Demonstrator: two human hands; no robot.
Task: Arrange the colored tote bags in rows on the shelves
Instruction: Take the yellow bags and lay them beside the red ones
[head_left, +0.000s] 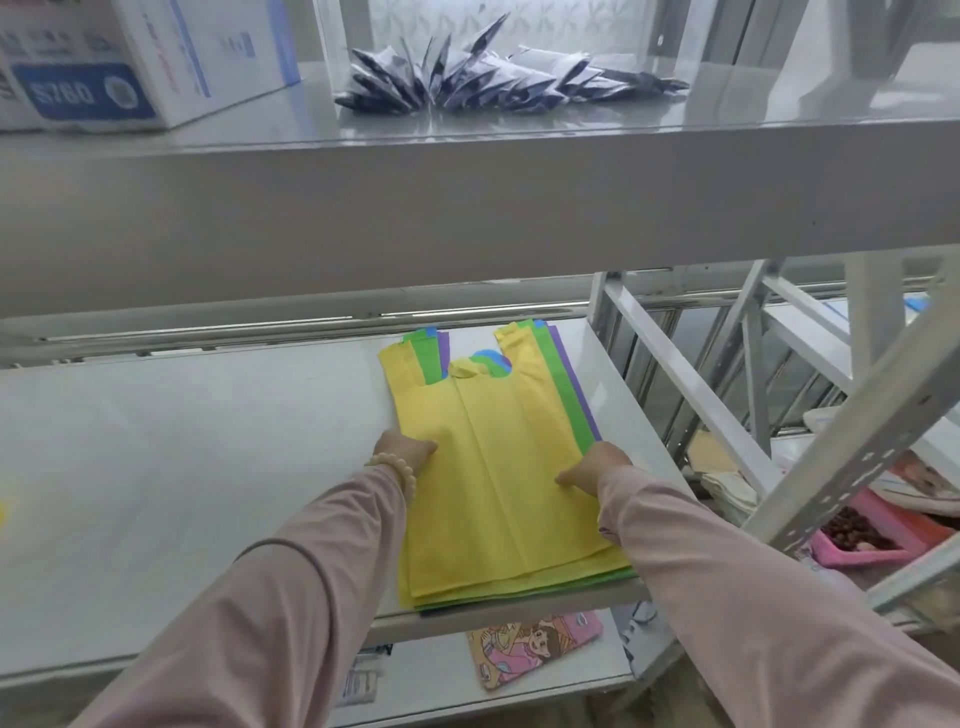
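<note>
My left hand (408, 449) and right hand (597, 467) are in the middle of the frame. They are on a stack (498, 519) of bags that lies flat on the middle shelf (208, 467), near its right end. The top bag is yellow. Green, purple and blue bags peek out under it.

My left hand holds the stack's left edge with the thumb on top. My right hand holds the right edge the same way. My other fingers are hidden.

A bracelet (400, 467) is on my left wrist. At the top of the frame, the top shelf (467, 208) holds a box (104, 62) on the left and dark packets (493, 78) in the middle.
</note>
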